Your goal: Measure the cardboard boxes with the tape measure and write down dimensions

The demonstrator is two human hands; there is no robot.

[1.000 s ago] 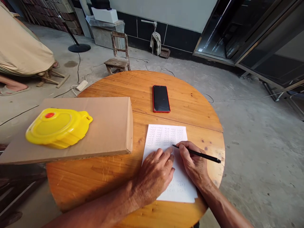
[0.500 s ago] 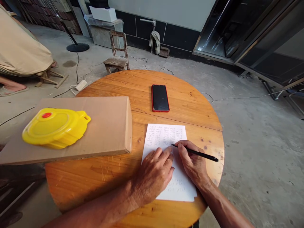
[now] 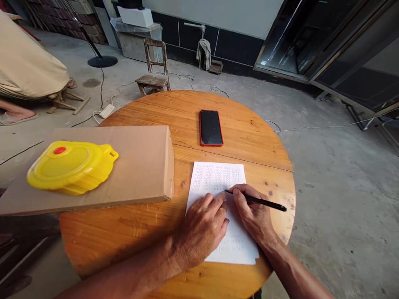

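One pen (image 3: 264, 202) is in your right hand (image 3: 254, 211): the grip is narrow, pinching the black barrel between thumb and fingers. The pen slants, its tip pointing at the paper (image 3: 237, 228) just beside your left fingertips, its tail running out past your right hand. You cannot tell for sure whether the tip touches the sheet. Your left hand (image 3: 205, 226) lies palm down over the left part of the paper, its grip relaxed, the fingers close together and a little bent.

The paper lies flat on the near right part of your round wooden worktop (image 3: 249, 137). Small handwriting stands in columns over its far part, and a few fainter lines show toward its near end; the marks are too small to read with certainty.

Beyond the paper, well apart from your hands, a red-edged phone (image 3: 211, 128) lies with its dark screen up. To your left, a cardboard box (image 3: 143, 166) rests partly on the worktop and juts past the edge, carrying a yellow case (image 3: 73, 166) with a red button. Past the worktop you have a small wooden chair (image 3: 154, 81) on the concrete floor (image 3: 330, 195).
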